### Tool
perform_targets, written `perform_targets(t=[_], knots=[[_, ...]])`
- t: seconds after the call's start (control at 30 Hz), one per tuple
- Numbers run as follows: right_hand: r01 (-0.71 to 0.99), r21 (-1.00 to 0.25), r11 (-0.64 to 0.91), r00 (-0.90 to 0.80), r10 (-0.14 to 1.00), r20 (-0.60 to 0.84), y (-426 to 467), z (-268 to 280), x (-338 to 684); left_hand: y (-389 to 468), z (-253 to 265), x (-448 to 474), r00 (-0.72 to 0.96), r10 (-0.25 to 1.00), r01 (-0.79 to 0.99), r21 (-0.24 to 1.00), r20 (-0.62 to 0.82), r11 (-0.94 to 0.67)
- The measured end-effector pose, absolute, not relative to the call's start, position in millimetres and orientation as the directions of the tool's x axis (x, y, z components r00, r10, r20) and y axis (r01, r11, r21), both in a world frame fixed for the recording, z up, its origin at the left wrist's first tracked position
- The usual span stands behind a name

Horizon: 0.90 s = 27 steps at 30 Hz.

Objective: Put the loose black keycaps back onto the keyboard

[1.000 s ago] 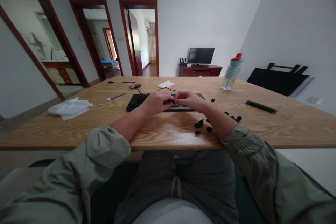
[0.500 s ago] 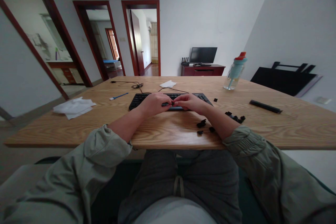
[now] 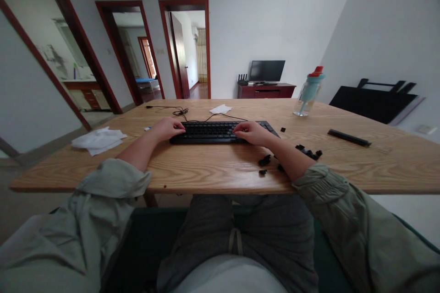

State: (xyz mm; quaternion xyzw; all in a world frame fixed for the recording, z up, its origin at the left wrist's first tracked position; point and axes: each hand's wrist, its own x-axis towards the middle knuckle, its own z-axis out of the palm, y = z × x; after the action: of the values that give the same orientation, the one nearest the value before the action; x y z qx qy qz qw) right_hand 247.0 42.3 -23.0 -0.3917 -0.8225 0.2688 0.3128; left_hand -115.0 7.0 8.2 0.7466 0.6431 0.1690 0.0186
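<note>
A black keyboard (image 3: pixel 209 132) lies on the wooden table in front of me, with gaps that I cannot make out clearly among its keys. My left hand (image 3: pixel 167 129) is closed around its left end, thumb and fingers at the edge. Over the right part of the keys, my right hand (image 3: pixel 252 132) has thumb and fingertips pinched together; whatever is between them is hidden or too small to name. Loose black keycaps (image 3: pixel 264 160) lie close by my right forearm, and a single keycap (image 3: pixel 283 129) sits just right of the keyboard.
More black keycaps (image 3: pixel 309 152) are heaped beyond my right forearm. A black bar-shaped piece (image 3: pixel 349 138) lies farther right. Near the back right stands a water bottle (image 3: pixel 307 94). White tissues (image 3: pixel 99 141) lie at the left, and a coiled cable (image 3: pixel 180 111) runs behind the keyboard.
My hands have come apart. The left one moved from the keyboard's middle to its left end, while the right one stays over the keys, shifted slightly right.
</note>
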Motion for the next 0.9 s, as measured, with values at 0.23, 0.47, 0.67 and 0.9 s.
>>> perform_targets(t=[0.23, 0.47, 0.67, 0.9], knots=[[0.478, -0.684, 0.551, -0.517, 0.806, 0.289, 41, -22, 247, 11, 10, -110, 0.157, 0.964, 0.980, 0.090, 0.215, -0.179], [0.464, -0.679, 0.569, -0.514, 0.797, 0.316, 40, -20, 248, 13, 10, -106, 0.228, 0.954, 0.972, 0.012, 0.196, -0.235], [0.353, -0.700, 0.621, -0.404, 0.776, 0.484, 17, 6, 262, 15, 11, -109, 0.258, 0.946, 0.966, -0.030, 0.197, -0.258], [0.156, -0.810, 0.565, -0.191, 0.822, 0.536, -7, 12, 301, 17, 9, -113, 0.324, 0.919, 0.946, -0.061, 0.224, -0.319]])
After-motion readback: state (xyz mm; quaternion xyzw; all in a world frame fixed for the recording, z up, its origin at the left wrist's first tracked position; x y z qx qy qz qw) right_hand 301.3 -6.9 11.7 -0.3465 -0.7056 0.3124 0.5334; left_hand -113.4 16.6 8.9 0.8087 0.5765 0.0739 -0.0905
